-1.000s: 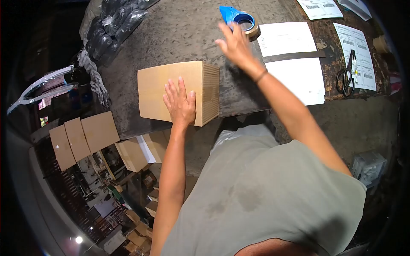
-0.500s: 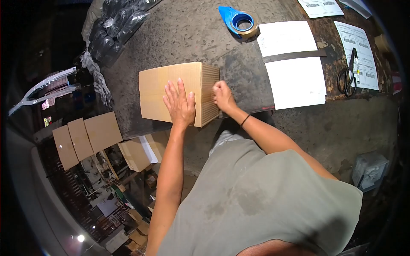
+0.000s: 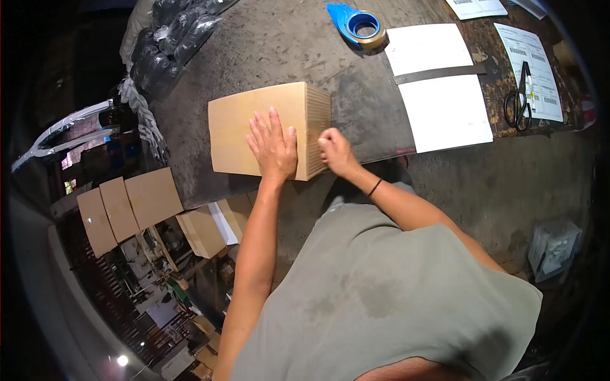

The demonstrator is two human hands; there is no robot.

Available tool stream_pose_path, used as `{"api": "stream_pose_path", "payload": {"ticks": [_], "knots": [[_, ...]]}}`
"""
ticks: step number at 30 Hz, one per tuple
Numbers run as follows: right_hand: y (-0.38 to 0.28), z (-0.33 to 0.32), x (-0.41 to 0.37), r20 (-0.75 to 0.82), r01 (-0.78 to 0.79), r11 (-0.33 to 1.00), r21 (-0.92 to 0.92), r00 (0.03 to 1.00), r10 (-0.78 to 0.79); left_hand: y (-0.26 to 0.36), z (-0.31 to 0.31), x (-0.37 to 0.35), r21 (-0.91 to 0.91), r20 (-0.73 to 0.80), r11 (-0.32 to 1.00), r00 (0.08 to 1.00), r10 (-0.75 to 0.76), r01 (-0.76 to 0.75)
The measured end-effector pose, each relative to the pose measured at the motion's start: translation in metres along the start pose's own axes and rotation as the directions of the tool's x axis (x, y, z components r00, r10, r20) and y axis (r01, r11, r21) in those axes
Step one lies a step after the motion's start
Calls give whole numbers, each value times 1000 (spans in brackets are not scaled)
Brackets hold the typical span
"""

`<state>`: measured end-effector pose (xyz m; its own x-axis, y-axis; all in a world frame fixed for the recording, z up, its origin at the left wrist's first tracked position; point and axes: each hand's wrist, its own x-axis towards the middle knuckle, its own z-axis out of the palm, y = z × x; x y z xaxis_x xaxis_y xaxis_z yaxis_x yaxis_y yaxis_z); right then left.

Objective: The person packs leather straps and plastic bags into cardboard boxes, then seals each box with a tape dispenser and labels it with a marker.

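Note:
A closed cardboard box (image 3: 232,130) stands on the dark worktable (image 3: 273,51) near its front edge. My left hand (image 3: 274,149) lies flat on top of the box, fingers spread. Beside the box's ridged right side is my right hand (image 3: 337,152), its fingers curled in against that side. Whatever the curled fingers may hold is hidden. A black band (image 3: 375,188) circles my right wrist.
A blue tape dispenser (image 3: 356,26), white papers (image 3: 438,82) under a dark strip and black scissors (image 3: 521,105) on a printed sheet (image 3: 546,95) lie on the table. Black plastic bags (image 3: 168,47) sit back left; flattened cardboard (image 3: 152,197) is at lower left.
The box appears slightly higher in view, as do the papers and tape dispenser. My right hand has moved slightly down along the box's side; my left hand still rests on top.

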<state>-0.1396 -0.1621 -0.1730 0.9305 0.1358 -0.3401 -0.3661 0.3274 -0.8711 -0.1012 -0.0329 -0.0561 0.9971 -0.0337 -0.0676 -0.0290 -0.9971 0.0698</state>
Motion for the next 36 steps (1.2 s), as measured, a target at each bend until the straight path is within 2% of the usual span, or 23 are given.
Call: {"api": "stream_pose_path", "payload": {"ticks": [2, 3, 4, 6, 7, 9, 11, 12, 14, 16, 18, 19, 21, 22, 23, 24, 25, 26, 27, 29, 32, 34, 36], "knots": [[11, -16, 7, -1, -180, 983, -42, 984, 180, -2, 6, -1, 29, -17, 1000, 1000, 8, -7], [-1, -16, 7, -7, -204, 974, -103, 979, 204, -1, 11, 0, 45, -131, 997, 989, 72, -67], [-12, -14, 5, 10, -120, 992, -49, 993, 120, -3, 14, -3, 73, -240, 990, 962, 131, -117], [-37, -6, -8, 60, -14, 1000, 25, 998, 12, 13, -9, -18, -124, -182, 963, 959, 217, -241], [-47, -5, -13, 94, 17, 999, 36, 995, -21, 16, -10, -26, -207, -272, 903, 909, 316, -376], [-41, -9, -15, 81, 51, 998, -28, 996, -49, -29, 0, -22, -166, -264, 906, 903, 339, -388], [-23, -26, -11, 35, -3, 962, -274, 999, 13, -143, 32, 16, 2, -296, 969, 925, 237, -247], [-22, -29, -14, -17, -10, 972, -234, 1000, 6, -154, 19, 27, -9, -312, 970, 922, 229, -244], [-37, -24, -22, -107, 11, 976, -215, 994, -34, -161, -11, 36, -119, -126, 993, 991, -40, 25], [-54, -14, -24, -162, 42, 977, -210, 984, -78, -112, 34, 17, -29, -439, 944, 853, 282, -328], [-66, -5, -24, -205, 34, 977, -210, 976, -78, -42, 5, -10, -235, -312, 758, 786, 534, -609], [-72, 1, -23, -205, 40, 973, -227, 975, -88, -59, 14, 1, -241, -327, 755, 783, 528, -610], [-82, 15, -29, -174, 178, 966, -190, 962, -211, -121, 38, 37, -382, -191, 872, 949, 251, -307], [-81, 19, -28, -143, 252, 898, -362, 936, -320, -160, 16, 53, -544, -247, 836, 966, -79, -71], [-83, 25, -26, -148, 254, 848, -465, 922, -358, -166, -67, 62, -348, 43, 923, 986, -161, 166], [-113, 41, -34, -55, 175, 892, -417, 975, -217, -207, -50, 76, -329, -105, 943, 991, -82, 43], [-75, 29, -20, -75, 171, 806, -567, 964, -257, -239, -29, 98, -264, 61, 956, 991, -118, 130], [-79, 32, -15, 55, 308, 710, -634, 933, -356, -226, -21, 89, -687, 161, 703, 982, -99, 183], [-61, 30, -6, 83, 417, 615, -669, 864, -496, -215, -21, 72, -915, 283, 289, 958, -42, 283], [-48, 24, 9, 32, 380, 689, -617, 887, -461, -193, -9, 54, -752, 144, 640, 987, -77, 160], [-74, 8, 30, 14, 304, 799, -519, 937, -348, -164, -27, 33, -809, 281, 492, 947, -155, 320], [-95, -8, 43, 80, 326, 725, -607, 932, -352, -150, -23, 13, -723, 217, 618, 950, -223, 310], [-119, -20, 44, 96, 319, 685, -655, 934, -343, -144, 1, -11, -737, 134, 627, 964, -231, 252]]}}
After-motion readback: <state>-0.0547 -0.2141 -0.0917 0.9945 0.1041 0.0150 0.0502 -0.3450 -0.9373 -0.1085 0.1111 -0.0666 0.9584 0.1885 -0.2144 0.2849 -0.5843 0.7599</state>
